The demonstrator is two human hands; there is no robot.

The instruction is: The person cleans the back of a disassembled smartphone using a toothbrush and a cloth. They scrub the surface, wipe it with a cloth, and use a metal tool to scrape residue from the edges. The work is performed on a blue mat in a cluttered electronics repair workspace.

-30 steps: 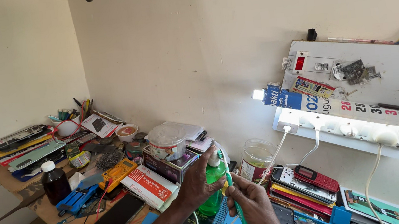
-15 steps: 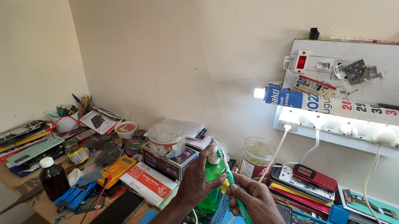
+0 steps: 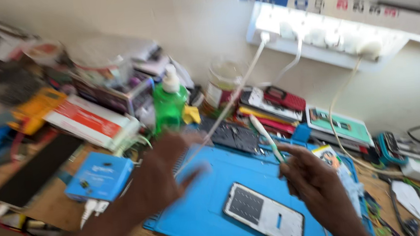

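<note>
Gripping a white-green tool [image 3: 267, 139], right hand [image 3: 315, 187] hovers above the blue mat [image 3: 204, 212]; blurred left hand [image 3: 159, 178] seemingly open.

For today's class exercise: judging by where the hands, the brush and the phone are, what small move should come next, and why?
Probably lower the right hand so the brush reaches the phone: the brush is held above it, the phone lies bare on the blue mat, and the left hand is free.
</note>
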